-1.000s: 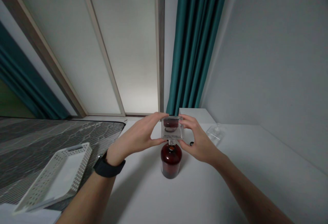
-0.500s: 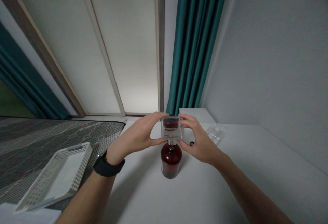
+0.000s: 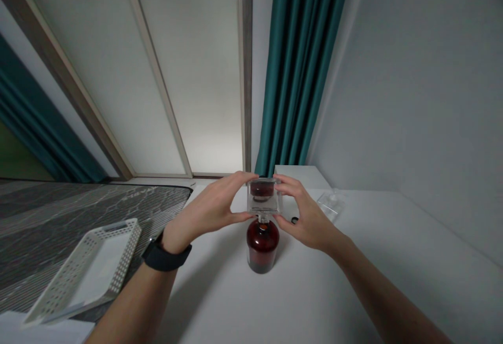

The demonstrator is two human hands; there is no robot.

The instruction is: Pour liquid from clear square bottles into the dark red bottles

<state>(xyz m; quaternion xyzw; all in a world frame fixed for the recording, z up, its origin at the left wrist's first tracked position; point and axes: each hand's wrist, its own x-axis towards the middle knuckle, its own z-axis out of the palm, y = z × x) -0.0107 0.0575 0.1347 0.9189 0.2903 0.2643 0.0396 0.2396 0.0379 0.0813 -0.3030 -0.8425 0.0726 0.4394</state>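
Note:
My left hand and my right hand pinch a clear rectangular glass-like box from its two sides. Thumbs press near its lower edge and fingers near its upper edge. Inside or through the box a dark red shape shows; I cannot tell which. Directly below, a dark red rounded bottle stands upright on the white table. Its short clear neck meets the underside of the box in view; whether they touch or join is unclear. A black watch is on my left wrist.
Behind my right hand lie a small black ring-shaped thing and crumpled clear plastic packaging. A white box-like block stands at the back by the green curtain. At left is a white perforated basket. A wall bounds the right.

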